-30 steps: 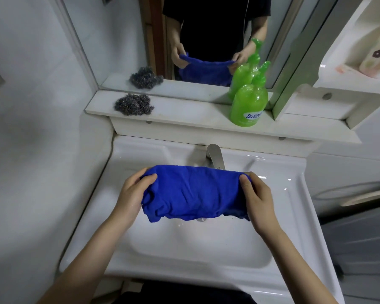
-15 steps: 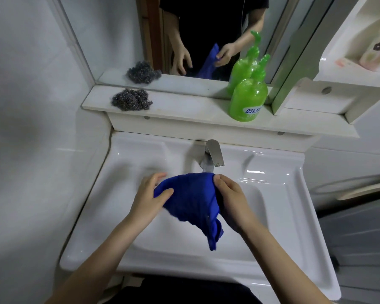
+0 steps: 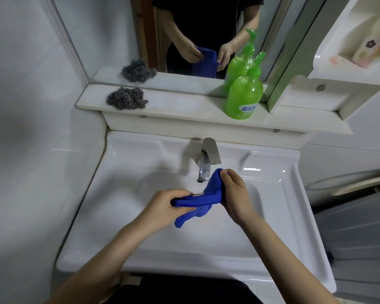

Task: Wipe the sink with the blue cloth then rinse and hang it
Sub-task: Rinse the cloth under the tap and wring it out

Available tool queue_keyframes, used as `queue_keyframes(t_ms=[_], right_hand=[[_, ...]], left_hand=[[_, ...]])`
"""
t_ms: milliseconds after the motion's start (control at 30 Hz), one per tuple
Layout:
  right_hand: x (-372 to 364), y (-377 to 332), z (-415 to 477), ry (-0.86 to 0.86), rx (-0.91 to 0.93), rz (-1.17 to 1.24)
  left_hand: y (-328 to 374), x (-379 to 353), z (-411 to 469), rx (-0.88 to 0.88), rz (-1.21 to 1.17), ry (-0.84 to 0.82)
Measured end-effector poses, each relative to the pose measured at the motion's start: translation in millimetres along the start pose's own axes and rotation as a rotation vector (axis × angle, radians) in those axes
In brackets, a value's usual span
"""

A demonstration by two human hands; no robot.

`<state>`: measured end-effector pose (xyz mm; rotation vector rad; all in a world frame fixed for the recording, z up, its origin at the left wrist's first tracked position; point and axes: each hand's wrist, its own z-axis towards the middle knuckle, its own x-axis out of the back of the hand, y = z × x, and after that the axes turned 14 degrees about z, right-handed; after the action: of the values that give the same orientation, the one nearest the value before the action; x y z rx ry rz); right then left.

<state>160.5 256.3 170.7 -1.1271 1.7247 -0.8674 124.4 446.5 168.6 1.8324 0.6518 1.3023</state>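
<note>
The blue cloth (image 3: 203,195) is bunched into a narrow roll above the white sink (image 3: 123,176). My left hand (image 3: 165,205) grips its near-left end, fingers curled round it. My right hand (image 3: 234,191) grips the far-right end, just below the metal tap (image 3: 208,156). A loose tail of the cloth hangs down between my hands over the basin. No water runs from the tap.
A white shelf (image 3: 184,110) above the sink carries a steel wool pad (image 3: 126,98) at the left and a green pump bottle (image 3: 245,96) at the right. The mirror (image 3: 110,36) stands behind it. A white wall cabinet (image 3: 355,69) juts out at the upper right.
The cloth was spread wide between both hands, then gathered together. Now it is bunched into a tight roll, with my left hand lower and nearer and my right hand up by the tap.
</note>
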Motion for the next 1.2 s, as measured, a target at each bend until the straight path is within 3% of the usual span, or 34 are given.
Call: queue_keyframes(t_ms=[100,200,367,467,567,733,1000,1200], right_hand=[[3,1,1,-0.021,-0.032,0.051],[1,-3,1,-0.068,-0.049,0.093],[-3,-15,0,-0.211,-0.089,-0.066],[0,-24,1,-0.388,-0.168,-0.111],[1,-29,-1,-0.557,-0.212,-0.173],[2,-11,-1,-0.565,-0.139,-0.284],[13,0,0,-0.511,-0.112,-0.311],[17,-8,-7,-0.479,-0.052,-0.437]], left_hand=[[14,9,1,0.005,-0.123,-0.136],[18,13,3,0.04,-0.209,-0.161],[25,21,10,0.057,-0.178,-0.065],[31,29,17,0.089,-0.155,-0.162],[36,30,22,0.177,-0.276,-0.271],[28,26,23,0.211,-0.374,-0.302],[16,30,16,0.142,-0.179,0.095],[21,47,16,0.261,-0.312,0.3]])
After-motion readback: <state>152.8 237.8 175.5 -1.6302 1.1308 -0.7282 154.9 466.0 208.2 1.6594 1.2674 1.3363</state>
